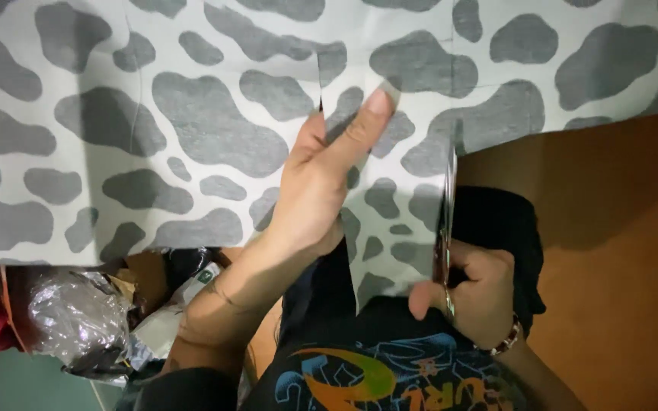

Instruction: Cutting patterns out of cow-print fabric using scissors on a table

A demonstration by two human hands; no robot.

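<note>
Head view: person is cutting a big sheet of white paper with grey blotch print (192, 137), spread across the orange-brown table (618, 251) and hanging over its near edge toward their lap.

Progress, judging by the cuts: one slit is already running up from the near edge, at the middle (320, 91), reaching far past the left hand. A second cut is going on to the right of it, along the strip's right edge. So a narrow strip (390, 221) is forming between the two lines, not yet free at its far end. Most of the sheet to the left is uncut.

Right hand (477, 293) is sitting near the body, wrist with a beaded bracelet (506, 341), fingers closed around the handles of scissors (445, 228), blades pointing away, edge-on to the camera, so blade gap is hard to read.

Left hand (317, 190) is reaching forward, palm turned inward, fingers straight and pressed together, thumb opposing them, pinching the strip's left edge and holding it taut.

Near left: crumpled plastic bags and wrappers (78, 312).
</note>
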